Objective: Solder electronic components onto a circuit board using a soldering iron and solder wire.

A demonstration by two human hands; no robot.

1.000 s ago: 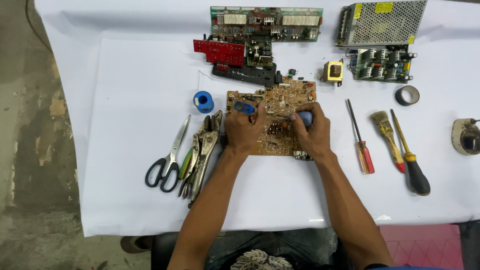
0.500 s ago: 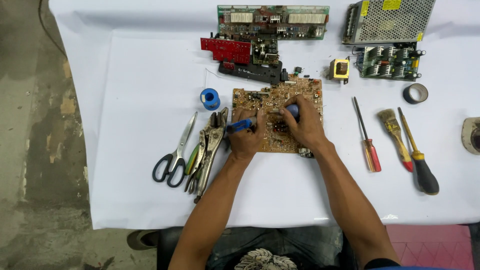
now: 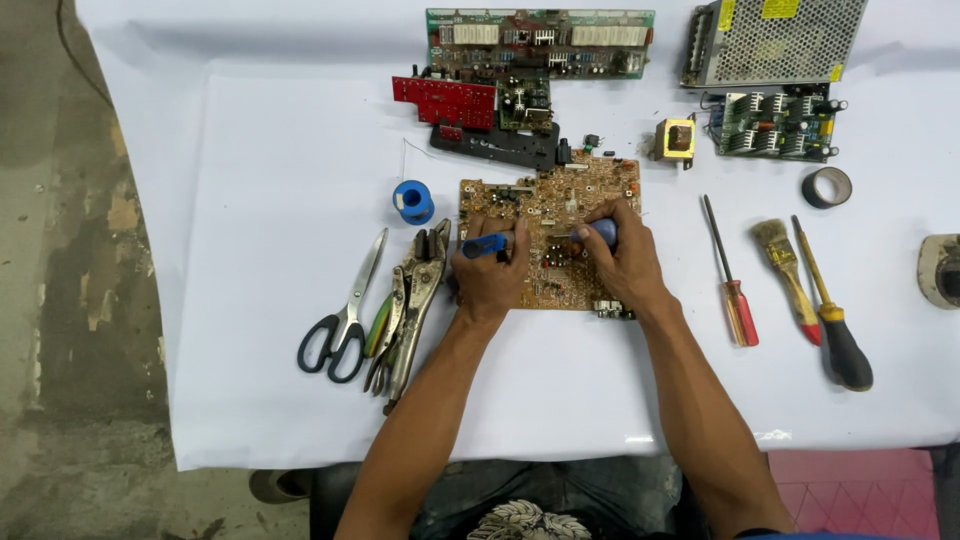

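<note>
The brown board [image 3: 560, 215] lies flat near the middle of the frame, on the white surface [image 3: 250, 180]. Both hands rest on it. The left hand [image 3: 490, 280] covers the lower left part of the board, and its fingers are closed around a blue tool [image 3: 485, 245] that sticks out to the left over the board's edge. The right hand [image 3: 620, 265] is on the lower right part of the board, and its fingers are closed around a blue handle [image 3: 603, 232]; the tip of this tool is hidden by the fingers.

Just left of the board lie the pliers [image 3: 410, 305], and next to them, more to the left, the scissors [image 3: 345, 315] with black grips. A blue spool [image 3: 413, 201] stands near the board's upper left corner. Above the board, touching or almost touching its top edge, is a black strip [image 3: 495, 147], and over that a red board [image 3: 445, 102] and a long green board [image 3: 540, 35] at the top of the frame.

To the right of the board lie a red screwdriver [image 3: 730, 280], a brush [image 3: 785, 265] and a yellow and black screwdriver [image 3: 830, 315], side by side but apart. A small transformer [image 3: 675, 140] is near the board's upper right corner. A metal box [image 3: 775, 40], a second green board [image 3: 775, 125] and a tape roll [image 3: 827, 187] are in the upper right of the frame.
</note>
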